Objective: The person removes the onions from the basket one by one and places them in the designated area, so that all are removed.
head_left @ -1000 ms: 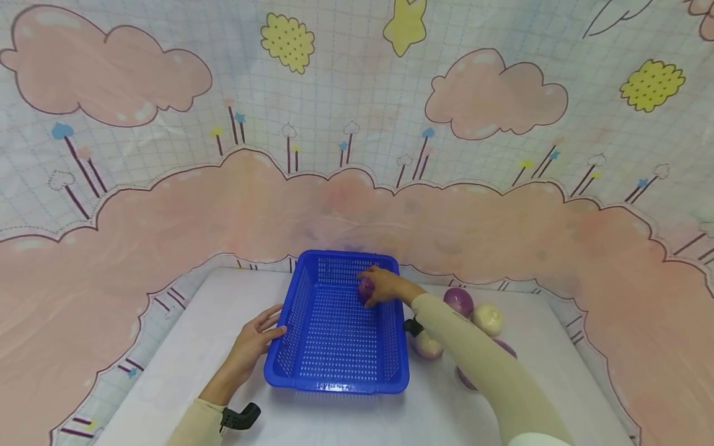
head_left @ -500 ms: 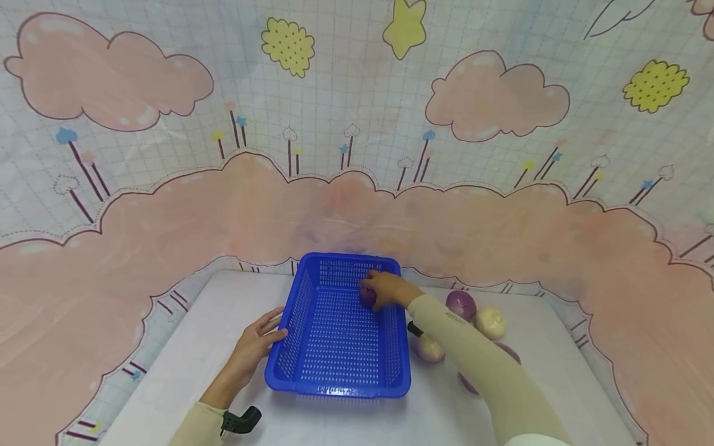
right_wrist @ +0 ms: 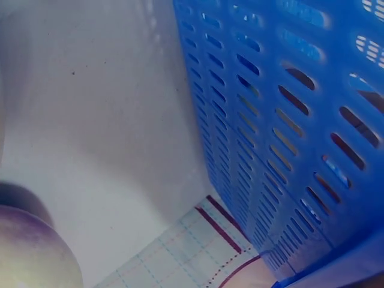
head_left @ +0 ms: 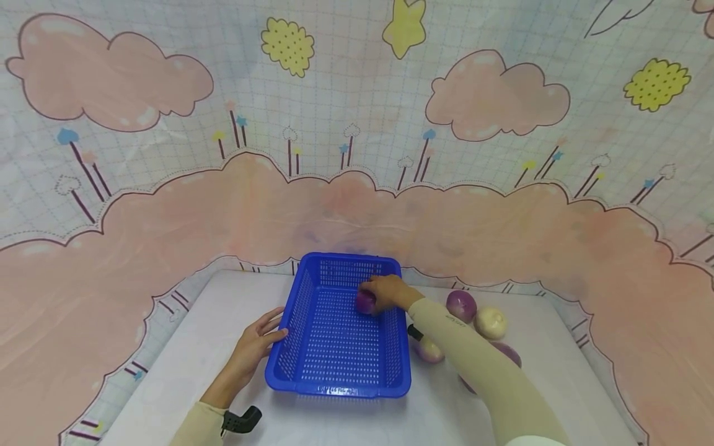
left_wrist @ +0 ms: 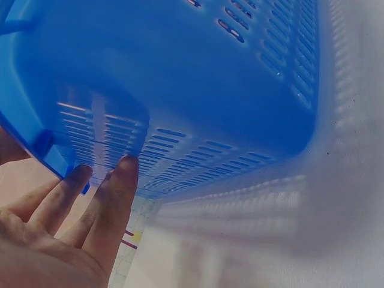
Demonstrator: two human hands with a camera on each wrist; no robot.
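Note:
A blue perforated plastic basket (head_left: 340, 347) stands on the white table in the head view. My left hand (head_left: 253, 347) is at its left side, thumb over the rim and fingers along the outer wall. In the left wrist view the straight fingers (left_wrist: 114, 198) touch the outside of the basket (left_wrist: 228, 90). Inside, near the right wall, my right hand (head_left: 388, 293) holds a purple onion (head_left: 365, 302) low over the basket floor. From the right wrist, only the basket's outer wall (right_wrist: 270, 120) shows; the hand and its onion are hidden.
Several onions lie right of the basket: a purple one (head_left: 461, 306), a pale one (head_left: 491, 323), and others partly behind my right forearm. A pale purple onion (right_wrist: 36, 252) shows low in the right wrist view. A cartoon-printed cloth (head_left: 357, 210) hangs behind the table (head_left: 223, 303).
My right hand lowers slightly with the onion along the basket's right side, and more of the onion shows now than half a second ago. The left hand stays at the rim.

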